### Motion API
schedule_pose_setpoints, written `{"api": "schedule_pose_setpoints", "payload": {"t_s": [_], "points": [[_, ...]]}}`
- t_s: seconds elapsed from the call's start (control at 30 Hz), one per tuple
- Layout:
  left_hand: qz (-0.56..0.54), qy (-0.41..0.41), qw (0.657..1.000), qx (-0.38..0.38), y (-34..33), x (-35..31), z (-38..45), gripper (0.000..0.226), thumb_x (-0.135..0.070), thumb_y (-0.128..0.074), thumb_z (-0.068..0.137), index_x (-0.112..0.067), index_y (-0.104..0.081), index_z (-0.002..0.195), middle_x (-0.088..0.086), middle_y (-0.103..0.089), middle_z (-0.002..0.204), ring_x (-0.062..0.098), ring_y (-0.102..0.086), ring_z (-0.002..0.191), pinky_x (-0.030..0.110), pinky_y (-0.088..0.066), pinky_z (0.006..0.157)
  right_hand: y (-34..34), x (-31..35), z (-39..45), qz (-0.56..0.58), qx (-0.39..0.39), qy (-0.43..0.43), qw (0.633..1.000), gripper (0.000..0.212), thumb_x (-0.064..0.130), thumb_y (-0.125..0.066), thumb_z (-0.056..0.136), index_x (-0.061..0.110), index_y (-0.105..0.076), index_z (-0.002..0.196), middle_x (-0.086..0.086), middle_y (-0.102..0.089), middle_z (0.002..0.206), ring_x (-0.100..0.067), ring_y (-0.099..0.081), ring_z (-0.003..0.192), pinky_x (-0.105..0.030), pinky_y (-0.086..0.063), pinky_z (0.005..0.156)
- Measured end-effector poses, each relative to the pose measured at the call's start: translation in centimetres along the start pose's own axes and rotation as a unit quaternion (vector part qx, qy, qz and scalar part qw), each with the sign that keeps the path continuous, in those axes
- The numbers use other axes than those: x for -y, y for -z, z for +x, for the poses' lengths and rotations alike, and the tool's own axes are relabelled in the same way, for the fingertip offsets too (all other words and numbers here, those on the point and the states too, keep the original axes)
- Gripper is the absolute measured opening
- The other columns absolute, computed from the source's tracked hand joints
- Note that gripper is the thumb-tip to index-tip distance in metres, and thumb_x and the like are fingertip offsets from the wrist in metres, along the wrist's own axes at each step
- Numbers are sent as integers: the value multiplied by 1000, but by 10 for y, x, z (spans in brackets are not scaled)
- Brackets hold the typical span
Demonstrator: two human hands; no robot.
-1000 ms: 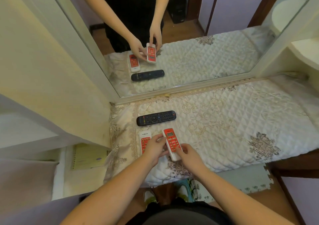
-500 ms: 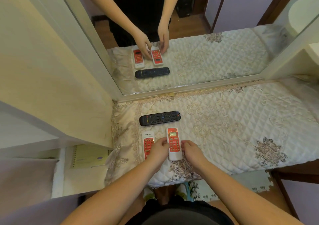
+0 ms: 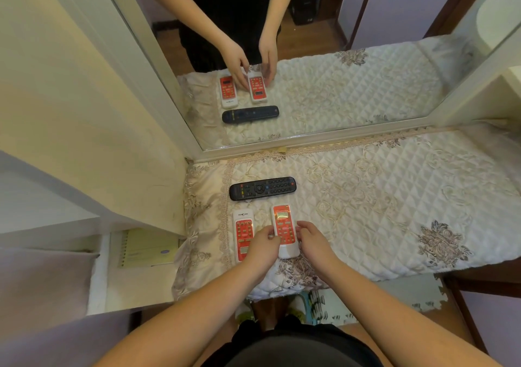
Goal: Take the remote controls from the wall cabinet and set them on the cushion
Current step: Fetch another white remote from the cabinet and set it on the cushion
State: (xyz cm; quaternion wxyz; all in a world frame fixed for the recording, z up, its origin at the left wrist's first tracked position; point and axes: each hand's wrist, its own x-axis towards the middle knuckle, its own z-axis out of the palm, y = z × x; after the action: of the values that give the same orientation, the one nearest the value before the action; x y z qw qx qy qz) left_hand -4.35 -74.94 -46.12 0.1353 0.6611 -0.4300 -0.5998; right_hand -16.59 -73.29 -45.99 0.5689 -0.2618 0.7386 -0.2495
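A red-and-white remote (image 3: pixel 284 228) lies flat on the quilted cream cushion (image 3: pixel 394 206), near its front left corner. My left hand (image 3: pixel 263 247) touches its left edge with curled fingertips, and my right hand (image 3: pixel 313 240) holds its right edge. A second red-and-white remote (image 3: pixel 243 234) lies just to the left, partly under my left hand. Behind both, a black remote (image 3: pixel 262 188) lies crosswise on the cushion.
A large mirror (image 3: pixel 310 56) stands directly behind the cushion and repeats the scene. A cream cabinet wall (image 3: pixel 93 113) rises on the left. A yellow notebook (image 3: pixel 148 248) lies on a low white shelf at the left.
The red-and-white remote, held tilted above the cushion a second ago, now lies flat and straight beside the other one. Both hands stay at its sides.
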Motion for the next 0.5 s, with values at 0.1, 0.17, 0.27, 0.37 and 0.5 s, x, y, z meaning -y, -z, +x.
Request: {"api": "schedule_pose_setpoints", "payload": {"t_s": [0.1,0.17,0.27,0.37,0.5], "points": [[21,-4,1000,2,1,-2,-2,33,-20,-51,94,-15,-59,126,3,-64,122,12,-60,101,23,-46,80,1,2,-4,-5,-2,6,1000,37,19,-34,96,15,-50,130,-5,-60,125,-17,-56,108,-32,-43,93],[81,-20,996,-12,3,-4,-2,41,-20,-49,95,-13,-52,135,6,-57,133,19,-55,115,27,-43,90,2,1,-6,-13,-4,14,1000,37,19,-34,97,14,-49,131,-1,-58,121,-14,-52,105,-29,-39,89],[131,-33,990,-28,9,-7,-5,49,-19,-47,96,-10,-40,144,9,-49,142,23,-50,124,30,-39,97,3,-1,-7,-33,-19,22,999,39,19,-33,98,12,-47,134,-4,-55,125,-16,-49,108,-28,-35,88],[166,-56,984,-9,16,-9,-11,48,-21,-47,96,-11,-41,143,8,-51,139,22,-51,122,25,-38,91,5,-4,-8,-25,-27,10,999,41,24,-34,98,14,-46,136,-8,-54,132,-21,-51,116,-34,-40,93],[256,-106,961,15,36,-7,-20,49,-20,-46,95,-14,-40,144,8,-50,140,21,-49,125,30,-39,102,8,-4,-12,-19,-16,5,1000,39,31,-34,97,18,-50,130,-5,-57,127,-22,-54,112,-39,-43,93]]}}
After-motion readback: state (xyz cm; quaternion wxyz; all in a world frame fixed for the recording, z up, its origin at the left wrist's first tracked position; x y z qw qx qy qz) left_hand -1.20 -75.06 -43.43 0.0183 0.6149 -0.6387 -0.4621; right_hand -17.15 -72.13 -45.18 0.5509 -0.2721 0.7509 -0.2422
